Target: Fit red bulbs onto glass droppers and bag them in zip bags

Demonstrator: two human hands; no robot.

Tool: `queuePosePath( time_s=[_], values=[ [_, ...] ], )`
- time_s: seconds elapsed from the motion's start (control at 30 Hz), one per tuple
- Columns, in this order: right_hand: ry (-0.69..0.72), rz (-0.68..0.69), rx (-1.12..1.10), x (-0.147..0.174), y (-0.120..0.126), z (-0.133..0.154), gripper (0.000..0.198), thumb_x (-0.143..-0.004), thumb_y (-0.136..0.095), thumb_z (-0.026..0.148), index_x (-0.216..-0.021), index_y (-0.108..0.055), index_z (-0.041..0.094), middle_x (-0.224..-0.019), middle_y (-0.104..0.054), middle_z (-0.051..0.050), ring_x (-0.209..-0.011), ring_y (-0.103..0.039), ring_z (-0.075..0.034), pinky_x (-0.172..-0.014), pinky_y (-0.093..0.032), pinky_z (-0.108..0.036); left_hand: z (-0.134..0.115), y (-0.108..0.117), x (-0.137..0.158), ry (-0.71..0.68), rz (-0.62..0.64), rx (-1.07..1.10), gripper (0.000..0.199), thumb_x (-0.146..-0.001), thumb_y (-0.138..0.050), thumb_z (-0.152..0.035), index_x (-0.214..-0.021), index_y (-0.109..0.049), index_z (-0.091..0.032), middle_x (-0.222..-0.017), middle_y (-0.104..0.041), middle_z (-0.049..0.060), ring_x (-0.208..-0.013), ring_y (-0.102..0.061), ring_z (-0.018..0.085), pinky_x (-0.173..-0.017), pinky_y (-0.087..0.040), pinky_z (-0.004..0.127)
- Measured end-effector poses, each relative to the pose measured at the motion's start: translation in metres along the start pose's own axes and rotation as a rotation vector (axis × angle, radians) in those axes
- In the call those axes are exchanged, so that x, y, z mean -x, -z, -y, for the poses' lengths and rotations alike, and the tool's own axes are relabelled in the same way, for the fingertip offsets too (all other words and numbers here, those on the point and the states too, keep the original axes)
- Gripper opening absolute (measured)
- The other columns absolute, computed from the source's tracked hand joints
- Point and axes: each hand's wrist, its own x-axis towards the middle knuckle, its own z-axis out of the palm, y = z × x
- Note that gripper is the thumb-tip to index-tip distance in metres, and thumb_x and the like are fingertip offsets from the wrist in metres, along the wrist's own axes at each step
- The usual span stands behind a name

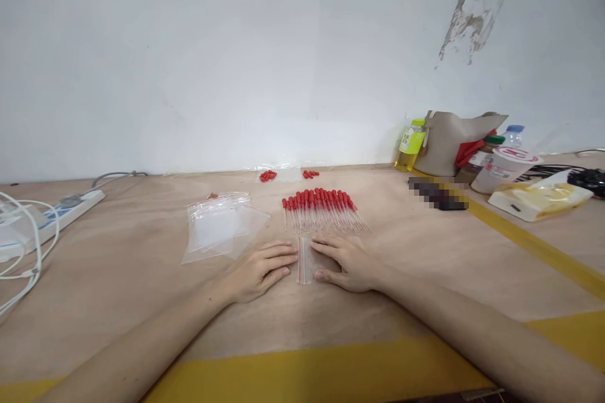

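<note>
A small clear zip-lock bag (305, 264) with a red line along its seal lies flat on the table between my hands. My right hand (350, 264) rests on the bag with its fingers stretched out, covering much of it. Beside the bag's sealed end lies my left hand (263, 269), flat, its fingertips at or close to the edge. Just beyond my hands is a row of several glass droppers (321, 209) with red rubber bulbs pointing away from me. To the left, several clear zip-lock bags (220, 227) lie in an overlapping pile.
Bags with loose red rubber bulbs (268, 175) lie by the wall. A power strip (75, 211) with white cables is at the left. At the right stand a yellow-capped bottle (409, 146), a grey bag (439, 141) and a cup (501, 170). Yellow tape (283, 368) runs along the front edge.
</note>
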Motion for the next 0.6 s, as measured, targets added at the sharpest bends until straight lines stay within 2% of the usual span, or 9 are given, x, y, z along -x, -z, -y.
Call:
queuePosePath(
  time_s=[0.17, 0.3, 0.4, 0.6],
  values=[
    [0.042, 0.04, -0.037, -0.004, -0.002, -0.006, 0.062, -0.079, -0.045, 0.053, -0.13, -0.039, 0.018, -0.131, -0.041, -0.012, -0.119, -0.037, -0.024, -0.098, -0.03, -0.041, -0.005, 0.008, -0.006, -0.102, 0.098, 0.012, 0.036, -0.088, -0.04, -0.028, -0.124, -0.047, -0.024, -0.122, -0.054, 0.003, -0.122, -0.037, 0.02, -0.103, -0.03, 0.04],
    [0.078, 0.043, -0.088, -0.008, -0.002, -0.007, 0.064, -0.077, -0.049, 0.052, -0.131, -0.038, 0.02, -0.132, -0.041, -0.011, -0.12, -0.037, -0.024, -0.098, -0.03, -0.041, -0.009, 0.012, -0.011, -0.187, 0.201, 0.019, 0.044, -0.087, -0.043, -0.033, -0.129, -0.04, -0.023, -0.131, -0.043, 0.005, -0.125, -0.033, 0.021, -0.107, -0.019, 0.043],
    [0.087, 0.051, -0.11, -0.008, -0.001, -0.01, 0.065, -0.076, -0.05, 0.053, -0.131, -0.037, 0.02, -0.132, -0.04, -0.012, -0.12, -0.037, -0.023, -0.098, -0.031, -0.04, -0.012, 0.014, -0.012, -0.191, 0.239, 0.014, 0.045, -0.087, -0.042, -0.034, -0.13, -0.037, -0.023, -0.135, -0.036, 0.006, -0.127, -0.03, 0.021, -0.108, -0.013, 0.044],
    [0.059, 0.001, -0.116, 0.001, 0.005, -0.022, 0.067, -0.076, -0.051, 0.05, -0.133, -0.033, 0.019, -0.132, -0.04, -0.012, -0.12, -0.038, -0.023, -0.098, -0.032, -0.04, -0.012, 0.015, -0.007, -0.148, 0.236, -0.042, 0.041, -0.085, -0.044, -0.036, -0.122, -0.046, -0.018, -0.138, -0.03, 0.01, -0.127, -0.027, 0.024, -0.106, -0.019, 0.042]
  ],
)
